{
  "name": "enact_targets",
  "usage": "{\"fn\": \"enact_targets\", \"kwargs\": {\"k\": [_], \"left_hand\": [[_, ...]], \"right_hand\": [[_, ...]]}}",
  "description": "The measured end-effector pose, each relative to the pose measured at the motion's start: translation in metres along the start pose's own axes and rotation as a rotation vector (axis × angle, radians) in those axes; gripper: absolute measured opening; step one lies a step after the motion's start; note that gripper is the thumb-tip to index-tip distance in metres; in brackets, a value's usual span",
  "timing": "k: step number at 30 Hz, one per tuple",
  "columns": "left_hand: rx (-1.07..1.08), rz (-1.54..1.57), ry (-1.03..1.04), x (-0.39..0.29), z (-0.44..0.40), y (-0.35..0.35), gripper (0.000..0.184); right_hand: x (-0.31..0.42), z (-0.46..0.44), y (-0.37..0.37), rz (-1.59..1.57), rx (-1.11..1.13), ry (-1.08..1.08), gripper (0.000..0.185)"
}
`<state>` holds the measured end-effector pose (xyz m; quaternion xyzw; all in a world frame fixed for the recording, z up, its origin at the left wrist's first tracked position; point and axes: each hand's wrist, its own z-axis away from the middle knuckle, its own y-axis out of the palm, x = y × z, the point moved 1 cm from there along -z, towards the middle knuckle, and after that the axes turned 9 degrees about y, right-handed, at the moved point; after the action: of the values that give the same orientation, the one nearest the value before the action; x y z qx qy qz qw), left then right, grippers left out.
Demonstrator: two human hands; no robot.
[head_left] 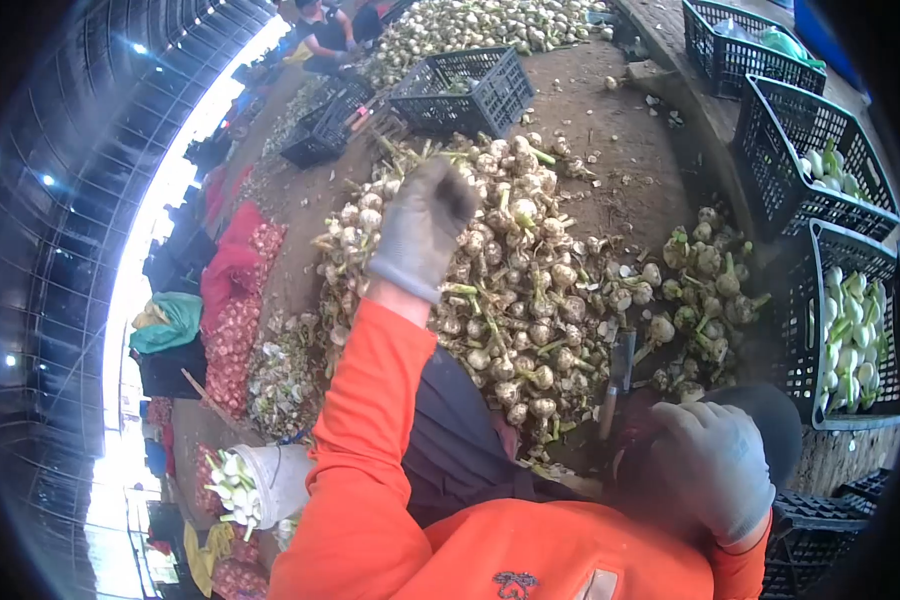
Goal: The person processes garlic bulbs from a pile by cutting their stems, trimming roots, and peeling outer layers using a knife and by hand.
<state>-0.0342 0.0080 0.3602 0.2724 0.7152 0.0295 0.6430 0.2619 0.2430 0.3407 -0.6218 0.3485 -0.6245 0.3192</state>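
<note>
My left hand (425,225), in a dirty grey work glove, hovers over a big pile of soil-covered garlic bulbs (520,290) with short cut stems. Its fingers are curled in, and anything inside them is hidden. Down at the right, beside my knee, is my right hand (715,465), also gloved. The back of that glove faces up and the fingers bend over; whatever lies beneath them is out of sight. Between the pile and my right hand lies a knife (620,365) with a wooden handle, touched by neither hand.
Black crates (855,240) on the right hold trimmed white-green bulbs (855,335). Another black crate (465,95) stands behind the pile. At left are a white bucket (275,482) of trimmed bulbs and filled red mesh sacks (235,340). A person (325,35) works farther back.
</note>
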Motion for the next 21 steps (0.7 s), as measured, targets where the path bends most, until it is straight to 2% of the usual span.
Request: {"fn": "enact_targets", "kwargs": {"k": [2,4,5,8,9,12,14,15,16,18,21], "left_hand": [[0.025,-0.032,-0.037,0.016,0.008,-0.012,0.014],[-0.074,0.05,-0.148,0.028,0.015,-0.027,0.01],[-0.15,-0.032,-0.118,0.031,0.022,-0.035,0.01],[-0.181,-0.001,-0.123,0.037,0.028,-0.056,0.012],[-0.199,-0.055,-0.11,0.037,0.03,-0.057,0.012],[-0.033,-0.173,-0.137,0.046,0.024,-0.086,0.02],[-0.094,-0.426,-0.114,0.053,0.023,-0.107,0.026],[-0.016,-0.398,-0.158,0.061,0.015,-0.129,0.026],[-0.023,-0.351,-0.148,0.055,0.02,-0.12,0.025],[-0.089,-0.056,-0.128,0.063,0.018,-0.126,0.018],[0.083,0.028,-0.169,0.07,0.009,-0.144,0.024]], "right_hand": [[0.003,-0.002,0.005,0.053,-0.017,0.015,0.03],[0.008,-0.007,0.01,0.087,-0.027,0.036,0.029],[0.011,-0.009,0.012,0.099,-0.019,0.049,0.029],[0.022,-0.018,0.017,0.138,-0.063,0.081,0.028],[0.027,-0.021,0.021,0.149,-0.084,0.09,0.028],[0.035,-0.028,0.029,0.247,-0.072,0.2,0.028],[0.032,-0.032,0.036,0.233,-0.041,0.255,0.024],[0.03,-0.032,0.042,0.209,-0.039,0.267,0.022],[0.024,-0.03,0.045,0.222,0.017,0.318,0.022],[0.012,-0.023,0.058,0.222,0.122,0.39,0.022],[-0.008,-0.029,0.082,0.177,0.299,0.494,0.027]]}}
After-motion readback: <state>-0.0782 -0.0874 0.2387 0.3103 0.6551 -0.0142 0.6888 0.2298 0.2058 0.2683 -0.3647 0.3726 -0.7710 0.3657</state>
